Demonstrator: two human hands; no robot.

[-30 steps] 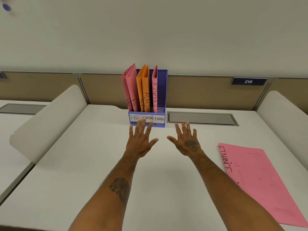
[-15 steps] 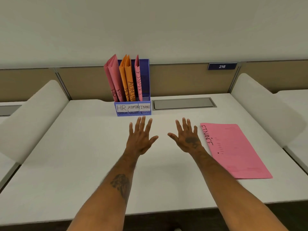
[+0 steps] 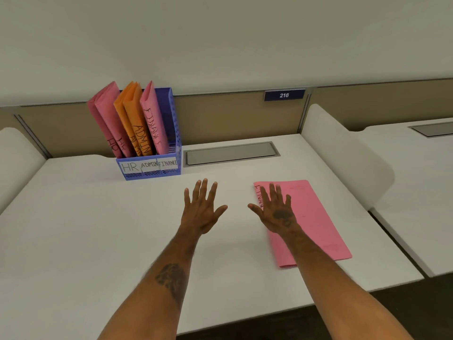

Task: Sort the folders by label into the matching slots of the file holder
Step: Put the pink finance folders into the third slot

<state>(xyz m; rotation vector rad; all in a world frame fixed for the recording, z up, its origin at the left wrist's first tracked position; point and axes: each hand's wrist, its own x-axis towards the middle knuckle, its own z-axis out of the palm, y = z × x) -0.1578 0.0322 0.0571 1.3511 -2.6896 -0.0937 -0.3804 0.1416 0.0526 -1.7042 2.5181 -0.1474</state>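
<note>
On smooth white desk, flat rectangular pink paper folder

Saw a white bench with a grey flap set flush near its back edge. Behind it, noted a tan partition carrying a dark blue plate marked 216, under a plain pale wall. Found a rounded white left divider, a matching right divider, and a second bench beyond the latter.

— What do you read on the blue plastic mesh file holder?
— You see "HR", "ADMIN", "FINANCE" on its white front strip. The leftmost pink paper folders say "HR", the orange paper folders "ADMIN". The dark blue wall plaque reads "216".
</note>
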